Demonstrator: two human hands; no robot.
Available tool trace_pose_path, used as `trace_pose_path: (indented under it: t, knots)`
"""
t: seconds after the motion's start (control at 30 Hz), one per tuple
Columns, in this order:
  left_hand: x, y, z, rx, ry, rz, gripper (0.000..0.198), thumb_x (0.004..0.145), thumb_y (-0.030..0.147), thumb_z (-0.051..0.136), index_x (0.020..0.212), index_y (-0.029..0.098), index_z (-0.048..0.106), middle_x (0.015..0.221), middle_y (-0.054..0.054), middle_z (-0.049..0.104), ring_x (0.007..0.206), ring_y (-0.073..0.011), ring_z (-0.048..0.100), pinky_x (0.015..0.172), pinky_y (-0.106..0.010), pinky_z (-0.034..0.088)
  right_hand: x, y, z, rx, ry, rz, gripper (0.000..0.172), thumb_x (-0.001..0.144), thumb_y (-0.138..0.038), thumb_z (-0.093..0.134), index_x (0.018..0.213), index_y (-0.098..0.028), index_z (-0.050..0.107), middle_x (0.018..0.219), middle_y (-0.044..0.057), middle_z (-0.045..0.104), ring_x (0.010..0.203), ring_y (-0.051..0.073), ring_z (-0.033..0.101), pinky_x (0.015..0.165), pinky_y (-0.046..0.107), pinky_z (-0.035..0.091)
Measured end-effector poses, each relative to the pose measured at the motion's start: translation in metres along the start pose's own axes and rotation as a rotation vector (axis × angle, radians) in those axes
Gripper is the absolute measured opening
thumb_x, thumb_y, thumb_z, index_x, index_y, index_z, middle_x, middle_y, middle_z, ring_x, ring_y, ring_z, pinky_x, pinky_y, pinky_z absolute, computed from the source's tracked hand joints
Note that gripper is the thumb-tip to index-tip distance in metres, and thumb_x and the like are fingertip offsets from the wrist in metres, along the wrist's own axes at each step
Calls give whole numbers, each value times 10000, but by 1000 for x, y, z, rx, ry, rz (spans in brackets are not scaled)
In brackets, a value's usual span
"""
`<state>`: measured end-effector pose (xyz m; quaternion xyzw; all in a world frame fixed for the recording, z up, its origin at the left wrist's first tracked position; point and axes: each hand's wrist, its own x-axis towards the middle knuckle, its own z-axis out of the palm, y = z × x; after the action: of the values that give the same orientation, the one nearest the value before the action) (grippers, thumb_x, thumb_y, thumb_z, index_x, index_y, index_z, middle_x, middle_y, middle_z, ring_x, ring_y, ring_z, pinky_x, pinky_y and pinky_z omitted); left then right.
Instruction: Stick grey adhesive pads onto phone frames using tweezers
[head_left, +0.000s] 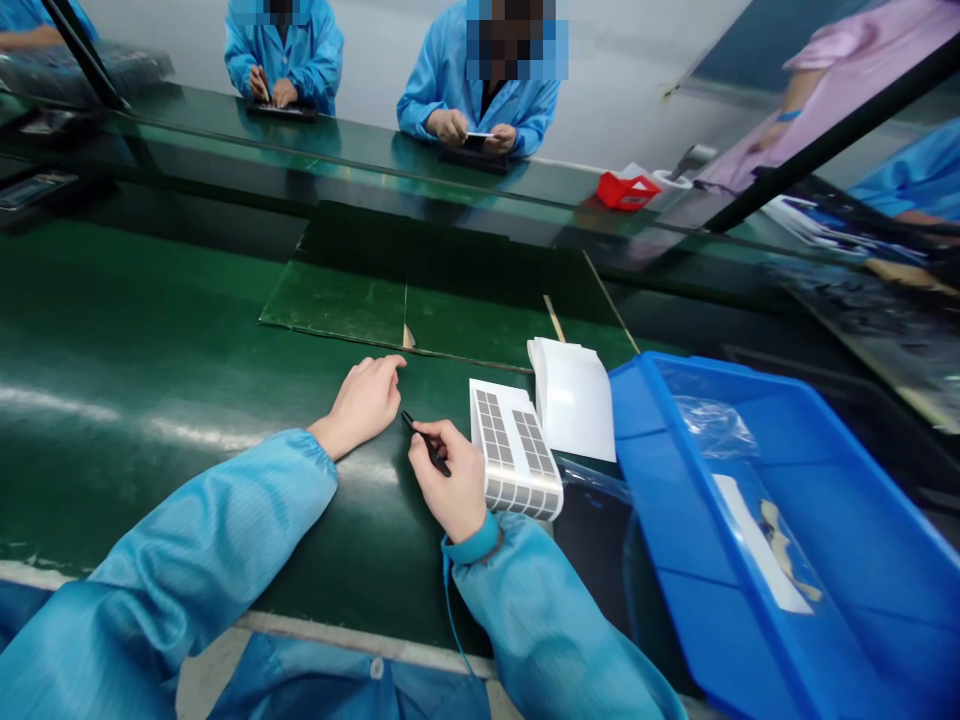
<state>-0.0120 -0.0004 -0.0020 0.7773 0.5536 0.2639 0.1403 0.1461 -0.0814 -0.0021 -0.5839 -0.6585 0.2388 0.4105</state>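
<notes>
My right hand [452, 478] is closed around a slim black pen-like tool [427, 446], whose tip points up and to the left; its exact kind is unclear. My left hand [364, 402] is just left of that tip, low over the green table. Its index finger stretches forward, the other fingers are loosely curled, and I see nothing in it. Beside my right hand, a white sheet of grey square stickers [501, 432] curls over at its near end. A stack of white paper [576, 398] lies behind the sheet, to the right.
A blue bin [652, 500] on the right holds clear plastic and a white strip. A dark flat panel [592, 540] lies partly under my right sleeve. Ahead is a green board [345, 300]. Across the bench two co-workers in blue sit near a red box [626, 192].
</notes>
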Motion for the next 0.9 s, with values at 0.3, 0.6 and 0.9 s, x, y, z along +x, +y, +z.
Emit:
trace_pose_path:
  t: [0.3, 0.6, 0.9]
  knots:
    - [0, -1, 2, -1, -1, -3, 374, 873, 74, 461, 1221, 170, 560, 966, -53, 676, 924, -227, 582, 868, -374, 469, 0, -4, 0, -18, -35, -29, 128, 869, -242, 571, 913, -203, 686, 734, 19, 680, 663, 172, 632, 615, 283, 493]
    - [0, 0, 0, 9, 2, 6, 364, 879, 79, 459, 1218, 166, 561, 954, -53, 674, 916, -229, 579, 872, -374, 465, 1, -2, -1, 8, -15, -16, 105, 849, -221, 578, 882, -198, 675, 715, 10, 661, 638, 166, 616, 616, 285, 485]
    - [0, -1, 2, 5, 6, 4, 368, 873, 81, 473, 1220, 168, 559, 951, -49, 675, 914, -228, 577, 871, -373, 467, 0, -1, 0, 8, -16, -14, 109, 855, -224, 582, 904, -199, 677, 715, 6, 661, 632, 160, 612, 610, 279, 480]
